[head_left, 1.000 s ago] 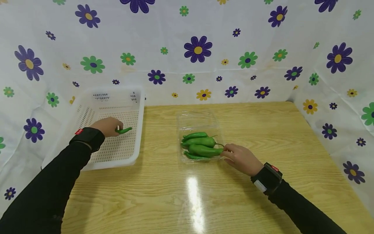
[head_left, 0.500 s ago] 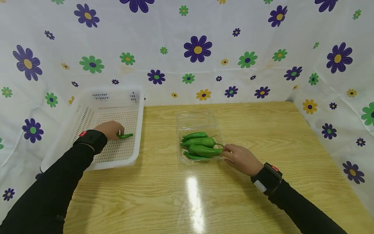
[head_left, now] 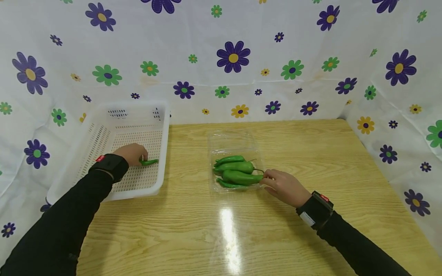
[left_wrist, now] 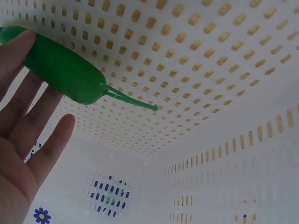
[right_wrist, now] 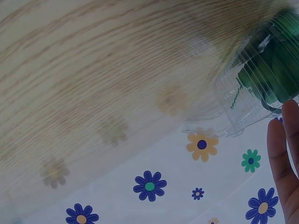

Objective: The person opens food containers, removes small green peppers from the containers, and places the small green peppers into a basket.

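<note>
In the head view, my left hand [head_left: 132,154] is low inside the white perforated basket [head_left: 160,168] and holds a green pepper [head_left: 149,162]. The left wrist view shows this green pepper [left_wrist: 65,67] between the fingers, its stem end pointing out over the basket's slotted floor. At mid-table lies a clear plastic box [head_left: 235,142] with its lid folded back. Several green peppers [head_left: 241,177] lie side by side in it. My right hand [head_left: 286,187] rests its fingertips at the box's right edge. In the right wrist view, extended fingers [right_wrist: 279,149] lie along the transparent wall.
A wooden table [head_left: 310,153] carries the basket at left and the box in the middle. White flower-print cloth [head_left: 193,38] stands behind the table and along both sides. The basket's raised right rim [head_left: 165,138] lies between my left hand and the box.
My left hand has moved slightly right and down in the basket, with the green pepper still in its fingers. The right hand and the box have stayed where they were.
</note>
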A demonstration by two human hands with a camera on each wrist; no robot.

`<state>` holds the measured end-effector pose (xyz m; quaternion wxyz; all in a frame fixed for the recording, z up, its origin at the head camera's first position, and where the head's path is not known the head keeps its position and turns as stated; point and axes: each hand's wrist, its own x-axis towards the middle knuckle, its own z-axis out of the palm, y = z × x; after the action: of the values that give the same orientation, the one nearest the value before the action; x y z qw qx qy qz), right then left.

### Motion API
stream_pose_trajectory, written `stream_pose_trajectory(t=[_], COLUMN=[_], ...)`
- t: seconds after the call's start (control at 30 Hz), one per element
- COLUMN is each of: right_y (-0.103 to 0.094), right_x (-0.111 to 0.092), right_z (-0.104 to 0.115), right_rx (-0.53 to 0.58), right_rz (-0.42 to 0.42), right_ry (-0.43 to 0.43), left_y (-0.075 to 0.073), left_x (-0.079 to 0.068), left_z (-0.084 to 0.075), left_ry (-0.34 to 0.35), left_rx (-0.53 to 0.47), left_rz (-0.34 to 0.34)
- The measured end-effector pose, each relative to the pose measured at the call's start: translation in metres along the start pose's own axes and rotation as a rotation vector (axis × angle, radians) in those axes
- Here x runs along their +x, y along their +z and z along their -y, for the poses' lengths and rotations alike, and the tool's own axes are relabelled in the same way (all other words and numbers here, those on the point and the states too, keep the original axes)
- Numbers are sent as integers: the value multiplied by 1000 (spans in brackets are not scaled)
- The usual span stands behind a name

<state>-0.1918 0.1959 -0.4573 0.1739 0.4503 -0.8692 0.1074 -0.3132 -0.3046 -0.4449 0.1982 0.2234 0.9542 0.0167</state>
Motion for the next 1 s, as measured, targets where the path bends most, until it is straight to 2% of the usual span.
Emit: stream_pose_trajectory(t=[0.6,1.0], right_y=[2,0], right_x=[-1,0], right_z=[-1,-1], right_rx=[3,-3], right_rz=[-11,0], right_ry=[-6,-6], left_y=[-2,-2], left_x=[0,-2], left_z=[-6,-9], left_ry=[-27,-29], left_rx=[-25,1], left_rz=[20,1])
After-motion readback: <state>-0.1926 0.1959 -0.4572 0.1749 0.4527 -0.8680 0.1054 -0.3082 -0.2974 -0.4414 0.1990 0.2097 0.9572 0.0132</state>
